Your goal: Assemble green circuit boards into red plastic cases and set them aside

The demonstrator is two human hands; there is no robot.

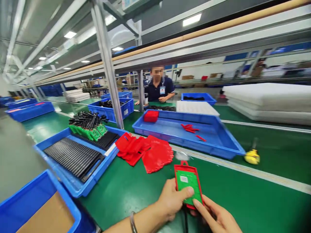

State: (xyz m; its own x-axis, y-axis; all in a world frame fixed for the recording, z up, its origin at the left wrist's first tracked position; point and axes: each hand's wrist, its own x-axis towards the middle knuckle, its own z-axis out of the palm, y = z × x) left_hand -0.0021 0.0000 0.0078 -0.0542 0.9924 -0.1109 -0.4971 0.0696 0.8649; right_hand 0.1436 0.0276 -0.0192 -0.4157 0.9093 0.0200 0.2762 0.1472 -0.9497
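A red plastic case (199, 186) with a loop at its top lies face up between my hands. Inside it sits a green circuit board (188, 184) bearing a white label, and a black cable (186, 220) hangs from the lower end. My left hand (171, 199) grips the case's left side, thumb on the board. At the lower right, my right hand (216, 213) holds the case, a fingertip touching the board's lower corner. Beyond my hands, flat red pieces (157, 153) lie in overlapping piles on the green bench (116, 194).
A blue tray (80, 191) holds black panels (73, 157) and green boards with black cables (91, 126). Another blue tray (209, 142) contains red parts. A yellow-handled tool (252, 157), white foam sheets (269, 100) and a blue bin (73, 207) stand around. Opposite sits a person (155, 90).
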